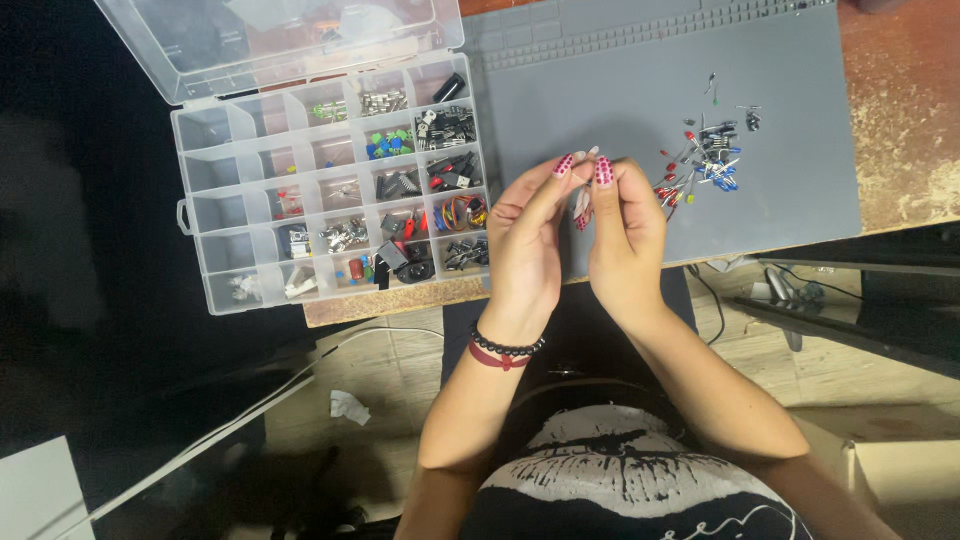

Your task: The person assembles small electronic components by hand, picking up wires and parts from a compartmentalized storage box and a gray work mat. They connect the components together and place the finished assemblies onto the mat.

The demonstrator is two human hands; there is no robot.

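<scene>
Grey mat (640, 90): left hand (527, 235), right hand (625, 235) fingertips pinched together.

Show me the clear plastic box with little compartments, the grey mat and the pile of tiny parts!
clear plastic compartment box (215, 215), head view, left wall
grey mat (600, 90), head view, bare middle
pile of tiny parts (705, 160), head view, centre

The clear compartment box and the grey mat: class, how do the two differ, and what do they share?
The clear compartment box is see-through and walled into cells of sorted parts; the grey mat is opaque and flat, with its loose components in one small heap. The box overhangs the desk edge, while the mat lies fully on it. Both hold small electronic parts.
</scene>
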